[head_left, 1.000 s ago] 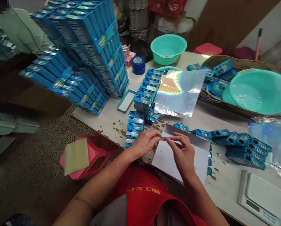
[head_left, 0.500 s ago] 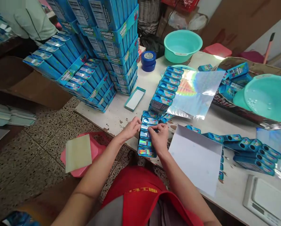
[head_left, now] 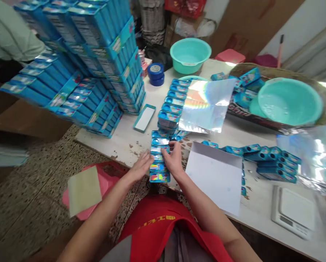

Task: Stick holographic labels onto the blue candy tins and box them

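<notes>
Flanking: left hand (head_left: 142, 166) and right hand (head_left: 174, 157), one on either side of the row of blue boxes (head_left: 158, 158).
Box row: on the counter (head_left: 119, 142), near its edge; long axis from 12 to 6 o'clock.
Left hand: fingers nearly flat, tips against the row; boxes at 3 o'clock; nothing seen in its grasp.
Right hand: thumb and fingers narrowly parted over the box tops; boxes at 9 o'clock; anything pinched, cannot tell.
Nearer hand: neither, both touching.
Silver sheet (head_left: 206, 107): at 2 o'clock from the row.
Folded white sheet (head_left: 214, 178): between 3 and 4 o'clock.
</notes>
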Action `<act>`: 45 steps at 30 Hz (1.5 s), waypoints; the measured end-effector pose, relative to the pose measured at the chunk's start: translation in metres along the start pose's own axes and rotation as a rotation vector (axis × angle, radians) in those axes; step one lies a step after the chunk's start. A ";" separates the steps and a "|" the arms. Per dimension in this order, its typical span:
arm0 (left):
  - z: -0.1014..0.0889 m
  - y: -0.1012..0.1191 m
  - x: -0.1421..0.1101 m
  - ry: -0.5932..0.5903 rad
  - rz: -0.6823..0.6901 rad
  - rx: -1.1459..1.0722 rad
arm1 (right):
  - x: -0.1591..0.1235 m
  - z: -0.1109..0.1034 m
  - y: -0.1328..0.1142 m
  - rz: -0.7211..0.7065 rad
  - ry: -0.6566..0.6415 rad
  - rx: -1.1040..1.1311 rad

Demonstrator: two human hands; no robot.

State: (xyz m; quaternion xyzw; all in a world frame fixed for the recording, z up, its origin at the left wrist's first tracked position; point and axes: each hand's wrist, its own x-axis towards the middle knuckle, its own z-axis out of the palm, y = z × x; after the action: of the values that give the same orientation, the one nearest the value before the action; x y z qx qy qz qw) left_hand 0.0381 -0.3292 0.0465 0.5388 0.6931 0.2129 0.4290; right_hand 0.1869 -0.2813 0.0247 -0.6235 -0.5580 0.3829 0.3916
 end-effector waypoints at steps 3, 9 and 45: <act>-0.015 0.030 0.001 0.140 0.052 0.140 | 0.019 -0.051 0.001 -0.204 0.105 -0.043; 0.049 0.151 0.029 0.095 0.492 0.130 | 0.096 -0.214 0.074 -0.221 0.410 -0.525; 0.208 0.182 0.090 -0.325 0.485 -0.277 | 0.009 -0.276 0.047 -0.160 0.326 -0.162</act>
State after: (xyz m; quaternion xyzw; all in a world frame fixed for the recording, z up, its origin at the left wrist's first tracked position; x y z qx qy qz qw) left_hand 0.3081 -0.2202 0.0386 0.6517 0.4313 0.3123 0.5402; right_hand 0.4584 -0.2927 0.0916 -0.6602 -0.5641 0.1985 0.4544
